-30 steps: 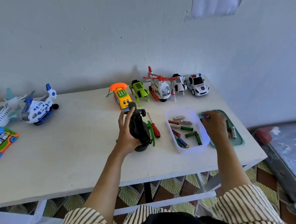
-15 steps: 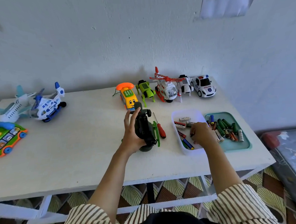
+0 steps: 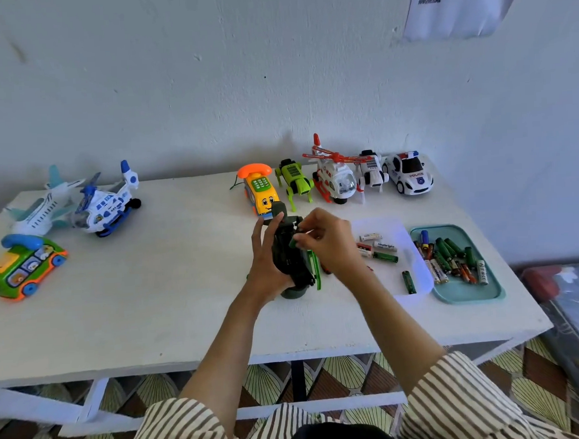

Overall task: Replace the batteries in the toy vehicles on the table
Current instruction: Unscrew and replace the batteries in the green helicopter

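Head view: right hand (image 3: 326, 241) pinches battery (image 3: 293, 242) over toy (image 3: 288, 258)

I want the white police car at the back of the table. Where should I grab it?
Probably grip the white plastic police car across its two doors, coming down from above. It stands on its wheels, nose toward you, with the white robot toy close on one side, so a top-down pinch over the low roof fits best.

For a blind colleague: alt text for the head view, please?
A left hand grips a dark toy vehicle on a white table while the right hand pinches a green battery at it. Batteries lie in a white tray and a teal tray.
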The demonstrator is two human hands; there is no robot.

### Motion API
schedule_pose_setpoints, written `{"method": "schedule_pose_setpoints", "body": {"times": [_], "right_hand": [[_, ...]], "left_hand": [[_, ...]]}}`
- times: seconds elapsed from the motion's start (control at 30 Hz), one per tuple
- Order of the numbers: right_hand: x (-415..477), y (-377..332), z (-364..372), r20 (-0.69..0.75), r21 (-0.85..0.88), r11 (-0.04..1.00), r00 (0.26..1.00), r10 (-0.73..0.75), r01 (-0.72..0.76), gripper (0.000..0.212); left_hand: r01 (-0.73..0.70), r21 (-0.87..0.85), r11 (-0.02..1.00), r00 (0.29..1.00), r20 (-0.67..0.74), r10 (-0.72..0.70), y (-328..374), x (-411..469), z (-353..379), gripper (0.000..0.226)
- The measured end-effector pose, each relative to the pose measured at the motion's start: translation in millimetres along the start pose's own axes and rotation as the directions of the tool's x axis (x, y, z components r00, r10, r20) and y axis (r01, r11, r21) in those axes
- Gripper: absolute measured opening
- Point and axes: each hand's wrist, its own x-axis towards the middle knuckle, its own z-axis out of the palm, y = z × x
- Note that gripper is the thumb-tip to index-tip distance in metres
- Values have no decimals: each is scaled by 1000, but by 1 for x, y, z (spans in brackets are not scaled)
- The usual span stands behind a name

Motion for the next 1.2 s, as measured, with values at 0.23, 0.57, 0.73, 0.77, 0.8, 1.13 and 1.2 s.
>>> {"method": "schedule_pose_setpoints", "body": {"times": [0.23, 0.57, 0.73, 0.77, 0.8, 1.13, 1.2], "right_hand": [[11, 17, 34, 84, -373, 884, 959, -270, 281, 4], [31, 30, 34, -54, -340, 930, 985, -163, 136, 39], [26, 33, 39, 69, 208, 952, 974, 215, -225, 52], [25, 35, 42, 64, 270, 927, 965, 254, -262, 44], [23, 35, 44, 51, 316, 905, 957, 284, -285, 37], [24, 37, 49, 38, 374, 892, 965, 260, -255, 25], [20, 41, 49, 54, 423, 877, 972, 230, -231, 25]], "left_hand": [[-11, 36, 999, 1000, -12, 12, -1, 2, 2, 98], [1, -33, 999, 1000, -12, -1, -2, 1, 2, 104], [42, -45, 998, 999, -10, -43, 0, 1, 3, 105], [50, -49, 998, 999, -12, -51, 1, 1, 3, 104], [55, -53, 997, 998, -13, -56, 3, 1, 4, 104], [81, -62, 995, 997, -7, -82, 1, -1, 0, 109], [91, -58, 994, 996, 9, -91, 2, 0, -1, 110]]}}
